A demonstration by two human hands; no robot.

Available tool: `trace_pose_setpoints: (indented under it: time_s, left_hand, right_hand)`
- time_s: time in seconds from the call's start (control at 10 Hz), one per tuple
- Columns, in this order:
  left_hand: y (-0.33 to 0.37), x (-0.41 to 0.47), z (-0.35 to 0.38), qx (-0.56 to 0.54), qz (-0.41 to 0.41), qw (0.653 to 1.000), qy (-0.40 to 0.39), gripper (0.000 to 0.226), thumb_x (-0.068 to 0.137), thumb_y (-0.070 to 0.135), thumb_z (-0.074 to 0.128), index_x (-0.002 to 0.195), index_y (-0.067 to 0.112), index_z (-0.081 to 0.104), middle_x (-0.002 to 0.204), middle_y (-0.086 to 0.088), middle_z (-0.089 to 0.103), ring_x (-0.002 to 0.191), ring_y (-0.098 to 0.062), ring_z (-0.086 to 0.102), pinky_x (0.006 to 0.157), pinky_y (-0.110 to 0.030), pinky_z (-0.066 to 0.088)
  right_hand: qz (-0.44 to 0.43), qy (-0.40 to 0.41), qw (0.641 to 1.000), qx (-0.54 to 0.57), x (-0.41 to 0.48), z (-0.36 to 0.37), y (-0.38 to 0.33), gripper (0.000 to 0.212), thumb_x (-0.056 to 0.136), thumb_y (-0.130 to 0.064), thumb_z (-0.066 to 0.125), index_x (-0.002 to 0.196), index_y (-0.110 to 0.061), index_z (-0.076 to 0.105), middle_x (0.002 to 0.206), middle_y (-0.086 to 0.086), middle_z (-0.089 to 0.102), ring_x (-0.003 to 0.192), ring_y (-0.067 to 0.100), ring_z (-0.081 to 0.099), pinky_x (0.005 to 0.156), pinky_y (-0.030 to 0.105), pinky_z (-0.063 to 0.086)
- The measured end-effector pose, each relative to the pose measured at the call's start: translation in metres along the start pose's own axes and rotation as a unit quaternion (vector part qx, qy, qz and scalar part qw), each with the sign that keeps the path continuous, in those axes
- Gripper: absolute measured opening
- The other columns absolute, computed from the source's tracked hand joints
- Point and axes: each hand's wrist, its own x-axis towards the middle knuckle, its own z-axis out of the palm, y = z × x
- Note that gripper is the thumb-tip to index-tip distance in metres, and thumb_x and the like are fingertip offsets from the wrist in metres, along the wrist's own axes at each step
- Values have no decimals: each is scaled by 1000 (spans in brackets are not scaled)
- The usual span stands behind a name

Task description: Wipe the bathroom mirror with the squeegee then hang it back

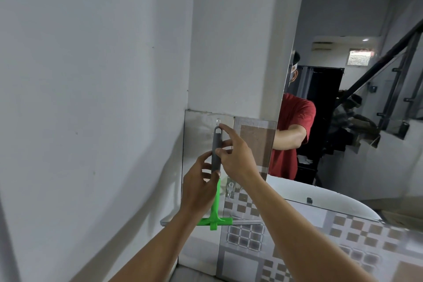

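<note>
Squeegee (216,167) upright, handle between both hands (237,155)

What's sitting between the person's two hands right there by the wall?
The squeegee's grey handle stands upright between the left hand and the right hand, both gripping it, in the head view. Its green blade end hangs below.

So from my feed the whole left side is just a plain white wall (80,98), a few small marks on it. Low in the middle there's a shiny grey tile panel (199,135), and right of it brown-and-grey checkered tiles (357,236) running off to the near right. A white washbasin (320,199) curves along there too. Far right I can see a dark stair railing (393,52) and a black doorway (325,103).
</note>
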Motion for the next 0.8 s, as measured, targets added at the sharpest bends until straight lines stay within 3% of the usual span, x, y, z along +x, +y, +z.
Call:
trace_pose_setpoints:
  time_s: [0.2, 0.3, 0.4, 0.8]
  left_hand:
    - [-15, -5, 8, -6, -15, 1000, -11, 42, 94, 15, 68, 131, 33, 59, 99, 9, 76, 81, -6, 73, 64, -12, 54]
    - [-21, -1, 11, 1, -9, 1000, -13, 47, 95, 15, 68, 135, 35, 56, 98, 11, 75, 80, -5, 73, 67, -18, 58]
    - [-29, 6, 15, 13, 3, 1000, -20, 52, 95, 16, 70, 139, 37, 52, 100, 11, 75, 82, -6, 74, 74, -33, 64]
    - [-39, 10, 18, -5, 15, 1000, 7, 51, 94, 20, 73, 138, 36, 53, 105, 11, 74, 87, -3, 73, 76, -29, 64]
  right_hand:
    - [21, -8, 1000, -11, -7, 6, 14, 65, 97, -4, 59, 144, -46, 42, 115, -1, 65, 82, 1, 61, 58, 11, 47]
    - [25, -9, 1000, -9, -4, 8, 18, 65, 97, -4, 59, 143, -46, 43, 117, 0, 66, 83, 1, 61, 58, 11, 47]
    - [30, -3, 1000, -2, 0, 10, 23, 66, 97, -3, 59, 144, -46, 43, 121, 3, 67, 95, 14, 65, 62, 13, 51]
    - [13, -11, 1000, -23, -7, 8, 23, 67, 97, -12, 64, 151, -39, 34, 125, 3, 65, 96, 12, 59, 48, 7, 46]
